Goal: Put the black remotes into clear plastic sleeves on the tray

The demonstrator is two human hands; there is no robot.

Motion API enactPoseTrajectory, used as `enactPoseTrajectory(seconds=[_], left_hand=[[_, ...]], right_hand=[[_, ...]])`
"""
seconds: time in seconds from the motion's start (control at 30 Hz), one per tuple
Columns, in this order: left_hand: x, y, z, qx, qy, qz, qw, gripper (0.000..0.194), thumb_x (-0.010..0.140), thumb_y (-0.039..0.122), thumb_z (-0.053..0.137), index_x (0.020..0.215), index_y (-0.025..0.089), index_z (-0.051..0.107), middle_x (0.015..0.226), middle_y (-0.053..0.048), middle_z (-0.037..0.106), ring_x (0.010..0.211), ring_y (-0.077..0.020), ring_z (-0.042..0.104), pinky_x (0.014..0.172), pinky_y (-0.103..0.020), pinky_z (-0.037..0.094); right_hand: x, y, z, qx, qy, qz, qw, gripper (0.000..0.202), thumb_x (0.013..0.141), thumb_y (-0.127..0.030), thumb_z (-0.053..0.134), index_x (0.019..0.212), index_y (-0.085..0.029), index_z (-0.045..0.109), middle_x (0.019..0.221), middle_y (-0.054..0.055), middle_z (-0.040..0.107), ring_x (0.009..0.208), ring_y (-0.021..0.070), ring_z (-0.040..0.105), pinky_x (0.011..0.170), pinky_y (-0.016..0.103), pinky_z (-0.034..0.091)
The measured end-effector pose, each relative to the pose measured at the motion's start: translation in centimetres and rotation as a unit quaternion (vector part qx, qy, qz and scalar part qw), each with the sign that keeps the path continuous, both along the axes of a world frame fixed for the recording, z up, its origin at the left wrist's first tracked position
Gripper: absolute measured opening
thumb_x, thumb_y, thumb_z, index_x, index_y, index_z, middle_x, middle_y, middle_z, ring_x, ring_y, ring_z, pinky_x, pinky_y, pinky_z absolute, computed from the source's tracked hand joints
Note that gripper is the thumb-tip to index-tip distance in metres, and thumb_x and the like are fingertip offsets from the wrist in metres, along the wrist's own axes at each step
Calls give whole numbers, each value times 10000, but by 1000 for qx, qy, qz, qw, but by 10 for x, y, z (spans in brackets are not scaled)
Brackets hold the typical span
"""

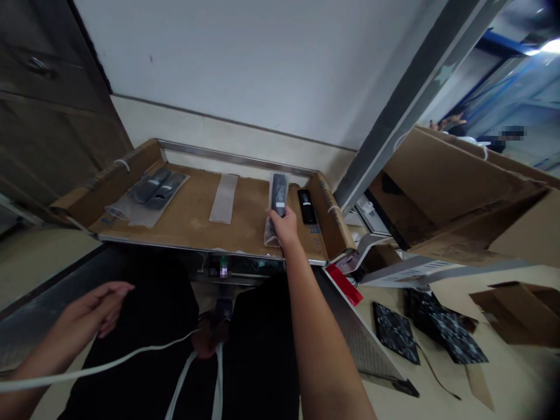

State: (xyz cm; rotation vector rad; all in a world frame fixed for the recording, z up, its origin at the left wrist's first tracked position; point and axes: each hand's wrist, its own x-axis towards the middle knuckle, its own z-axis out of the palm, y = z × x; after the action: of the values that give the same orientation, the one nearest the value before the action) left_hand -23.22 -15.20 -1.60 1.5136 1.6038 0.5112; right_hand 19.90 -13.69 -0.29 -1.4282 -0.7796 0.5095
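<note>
My right hand (pixel 283 224) is closed on the near part of a translucent pouch (pixel 272 236). Inside that pouch lies a long black object (pixel 279 189) with a white label; its exact kind is not clear. To its right rests a similar bare black object (pixel 307 206) on the cardboard-lined tray (pixel 192 213). A flat, pale pouch (pixel 224 198) lies on the tray's middle. Two pouched black objects (pixel 158 188) sit side by side at the left. My left hand (pixel 98 309) hovers over my lap, fingers curled together, with nothing visible in it.
Rolled cardboard (pixel 335 216) pads the tray's right end. A large open cardboard box (pixel 472 192) stands at the right. Black patterned packets (pixel 396 332) and another carton (pixel 520 312) are on the floor. A white cord (pixel 109 364) crosses before my left arm. A person is in the background.
</note>
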Motion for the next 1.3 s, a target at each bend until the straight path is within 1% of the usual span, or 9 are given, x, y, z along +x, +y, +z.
enactPoseTrajectory(seconds=[0.1,0.2,0.37,0.43,0.53,0.63,0.73,1.0,1.3], left_hand=[[34,-8,32,-69,-93,-96,989,539,581,732,626,913,313,697,644,10,597,571,-204,566,486,-330,458],[51,3,63,38,-128,-77,988,430,649,684,637,855,313,701,612,16,593,574,-199,567,547,-342,473],[89,73,91,195,-170,-54,965,295,842,476,601,977,216,639,472,77,435,427,-102,419,455,-230,339],[118,107,86,187,-191,-68,961,297,846,415,610,1002,162,625,498,75,456,426,-85,415,447,-207,329],[162,146,61,155,-206,-105,960,290,870,381,578,1015,131,599,552,68,486,437,-73,434,461,-191,329],[189,166,30,191,-162,-111,962,232,854,367,571,930,151,608,596,34,553,497,-97,498,505,-207,366],[195,171,14,246,-137,-129,951,233,839,397,571,880,173,618,626,13,593,575,-127,550,563,-222,400],[190,159,30,218,-143,-131,957,312,812,481,599,910,186,625,584,27,573,486,-123,495,516,-237,370],[189,160,27,202,-182,-113,956,326,804,526,583,843,207,634,508,38,512,476,-140,478,483,-247,331]], right_hand=[[0,0,-1,-8,14,4,1000,326,653,-454,726,762,-193,564,583,-57,516,507,99,435,478,220,346],[0,1,-3,-13,-7,-7,1000,336,660,-470,722,774,-191,572,596,-56,518,518,98,431,496,222,356],[0,1,-4,-24,-51,-14,998,369,651,-495,739,770,-186,577,613,-59,502,547,96,412,514,218,352],[-1,0,-3,-28,-49,-9,998,375,652,-504,737,769,-188,572,605,-62,495,537,96,409,505,218,349],[-1,0,-2,-34,-37,-13,999,379,658,-510,728,790,-188,579,601,-63,501,529,97,421,507,219,362],[-1,0,-2,-33,-34,-24,999,378,663,-509,720,807,-183,593,602,-62,515,525,97,429,509,220,369],[0,2,-3,-33,-29,-23,999,376,660,-504,731,792,-179,596,600,-53,533,521,101,452,504,223,376],[-6,4,-4,-44,33,8,998,392,659,-507,749,809,-191,574,610,-1,629,539,167,608,513,262,469],[-5,3,-2,-42,15,-2,999,364,661,-480,765,784,-183,594,622,11,647,531,162,604,494,254,459]])
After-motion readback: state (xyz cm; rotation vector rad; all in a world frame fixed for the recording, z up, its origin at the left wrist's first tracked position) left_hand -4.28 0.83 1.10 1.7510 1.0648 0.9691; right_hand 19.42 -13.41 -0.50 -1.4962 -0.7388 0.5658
